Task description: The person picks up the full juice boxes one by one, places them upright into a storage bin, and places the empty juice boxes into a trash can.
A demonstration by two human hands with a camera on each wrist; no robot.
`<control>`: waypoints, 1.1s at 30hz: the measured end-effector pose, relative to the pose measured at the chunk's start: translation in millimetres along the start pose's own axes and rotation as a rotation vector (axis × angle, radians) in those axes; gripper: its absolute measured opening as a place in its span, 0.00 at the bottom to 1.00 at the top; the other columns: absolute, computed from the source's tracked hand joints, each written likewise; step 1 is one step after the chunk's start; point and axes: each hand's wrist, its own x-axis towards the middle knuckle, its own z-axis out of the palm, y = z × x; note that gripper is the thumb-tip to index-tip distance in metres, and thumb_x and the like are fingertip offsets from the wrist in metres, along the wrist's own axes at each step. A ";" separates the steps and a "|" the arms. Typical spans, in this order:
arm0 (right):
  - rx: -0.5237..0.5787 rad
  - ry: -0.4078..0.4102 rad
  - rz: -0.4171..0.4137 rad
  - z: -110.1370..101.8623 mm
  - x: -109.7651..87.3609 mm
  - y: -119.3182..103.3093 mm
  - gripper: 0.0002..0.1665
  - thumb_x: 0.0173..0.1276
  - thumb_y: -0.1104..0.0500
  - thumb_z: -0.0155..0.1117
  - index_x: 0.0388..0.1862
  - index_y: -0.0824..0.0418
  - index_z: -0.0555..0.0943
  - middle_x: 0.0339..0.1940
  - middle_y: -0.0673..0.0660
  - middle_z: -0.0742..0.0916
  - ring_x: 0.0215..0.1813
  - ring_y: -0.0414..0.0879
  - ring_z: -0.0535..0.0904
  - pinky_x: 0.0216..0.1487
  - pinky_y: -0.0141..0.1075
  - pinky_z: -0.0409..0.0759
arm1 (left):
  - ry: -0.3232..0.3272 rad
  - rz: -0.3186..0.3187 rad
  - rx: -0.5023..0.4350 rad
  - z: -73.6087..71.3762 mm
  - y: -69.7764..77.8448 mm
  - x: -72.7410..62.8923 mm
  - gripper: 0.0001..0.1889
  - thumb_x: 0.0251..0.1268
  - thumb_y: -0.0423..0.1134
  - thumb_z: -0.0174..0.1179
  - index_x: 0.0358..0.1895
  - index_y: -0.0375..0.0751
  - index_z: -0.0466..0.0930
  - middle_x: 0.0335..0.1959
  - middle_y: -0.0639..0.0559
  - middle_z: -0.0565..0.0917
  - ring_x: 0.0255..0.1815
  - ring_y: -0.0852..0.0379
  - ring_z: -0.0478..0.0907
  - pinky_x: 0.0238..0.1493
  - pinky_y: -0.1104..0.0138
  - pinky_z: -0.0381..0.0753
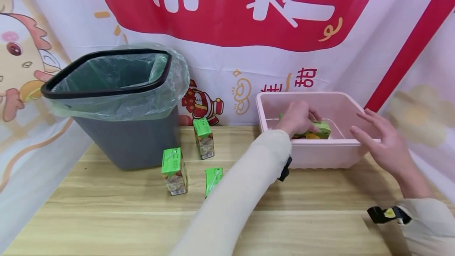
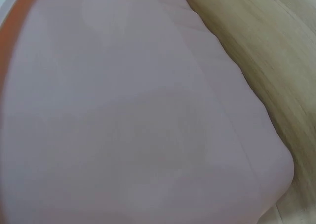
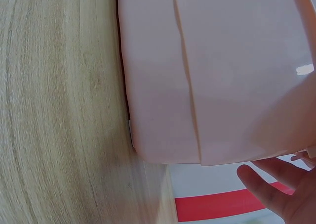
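Bin (image 1: 131,145) upper L, low-ctr carton (image 1: 213,177) part-blocked by sleeve (image 1: 245,185); green box (image 1: 323,130) in pink tub (image 1: 320,155) pinched by L hand (image 1: 298,117), R hand (image 1: 389,147) spread.

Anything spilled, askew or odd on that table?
Nothing stands out. The left carton and rear carton by the bin stand upright, the liner folds over the bin's rim, and no spill shows. The third carton, beside the left sleeve, is partly hidden, as are things in the basin; can't judge those.
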 end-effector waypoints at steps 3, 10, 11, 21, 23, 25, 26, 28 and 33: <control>-0.002 -0.001 0.007 -1.3 -1.2 -0.1 0.41 0.78 0.42 0.62 0.85 0.51 0.65 0.91 0.54 0.58 0.89 0.67 0.48 0.78 0.79 0.48 | -0.018 -0.003 -0.043 -0.5 0.1 -0.1 0.14 0.59 0.39 0.79 0.48 0.58 0.94 0.51 0.62 0.92 0.53 0.67 0.84 0.61 0.73 0.80; -0.018 -0.010 0.022 -2.4 -2.8 2.4 0.41 0.78 0.41 0.60 0.85 0.52 0.65 0.91 0.55 0.57 0.88 0.69 0.48 0.75 0.81 0.49 | -0.017 0.046 -0.063 -0.2 -0.6 0.8 0.13 0.62 0.45 0.78 0.49 0.60 0.94 0.46 0.64 0.92 0.51 0.70 0.82 0.58 0.75 0.79; -0.021 -0.009 0.024 -2.4 -2.8 2.7 0.41 0.78 0.41 0.60 0.85 0.51 0.65 0.91 0.55 0.57 0.88 0.69 0.48 0.75 0.81 0.50 | -0.008 0.058 -0.067 -0.5 -0.7 0.5 0.13 0.62 0.45 0.78 0.49 0.59 0.94 0.44 0.65 0.92 0.49 0.70 0.82 0.56 0.76 0.79; -0.028 0.003 0.018 2.1 -1.4 2.7 0.41 0.78 0.42 0.60 0.85 0.51 0.65 0.90 0.55 0.59 0.88 0.69 0.50 0.75 0.81 0.52 | 0.119 0.075 -0.212 -14.5 -6.5 -14.6 0.10 0.64 0.47 0.77 0.47 0.55 0.92 0.38 0.64 0.91 0.38 0.71 0.83 0.43 0.78 0.80; -0.023 0.009 0.009 3.1 -1.3 2.7 0.40 0.78 0.42 0.61 0.84 0.52 0.66 0.90 0.52 0.59 0.89 0.66 0.50 0.77 0.79 0.51 | 0.129 0.078 -0.216 -21.5 -6.4 -20.2 0.10 0.65 0.47 0.76 0.48 0.55 0.92 0.40 0.63 0.91 0.39 0.71 0.83 0.43 0.78 0.80; -0.019 0.012 0.001 3.4 -1.7 2.5 0.39 0.78 0.43 0.61 0.84 0.51 0.67 0.90 0.48 0.59 0.89 0.64 0.49 0.79 0.78 0.50 | 0.134 0.074 -0.214 -29.4 -3.9 -26.4 0.11 0.65 0.47 0.76 0.48 0.56 0.92 0.41 0.63 0.92 0.40 0.71 0.84 0.43 0.78 0.80; -0.018 0.015 -0.005 3.4 -2.1 2.4 0.39 0.78 0.43 0.61 0.84 0.51 0.67 0.90 0.47 0.59 0.90 0.62 0.49 0.80 0.77 0.49 | 0.135 0.073 -0.213 -33.6 -2.0 -30.1 0.11 0.65 0.47 0.76 0.49 0.56 0.92 0.41 0.62 0.92 0.40 0.70 0.84 0.43 0.78 0.81; -0.017 0.018 -0.010 2.9 -3.0 1.8 0.39 0.79 0.44 0.61 0.84 0.51 0.67 0.89 0.41 0.59 0.91 0.57 0.48 0.81 0.74 0.48 | 0.144 0.074 -0.208 -42.3 2.3 -37.6 0.11 0.65 0.47 0.76 0.49 0.56 0.92 0.41 0.62 0.92 0.40 0.71 0.84 0.43 0.78 0.81; -0.015 0.023 -0.023 2.4 -4.2 0.4 0.38 0.79 0.45 0.61 0.84 0.52 0.67 0.85 0.29 0.61 0.91 0.45 0.47 0.85 0.67 0.45 | 0.209 0.109 -0.111 -65.9 4.9 -61.9 0.12 0.65 0.51 0.75 0.50 0.59 0.90 0.45 0.63 0.92 0.44 0.70 0.85 0.50 0.75 0.80</control>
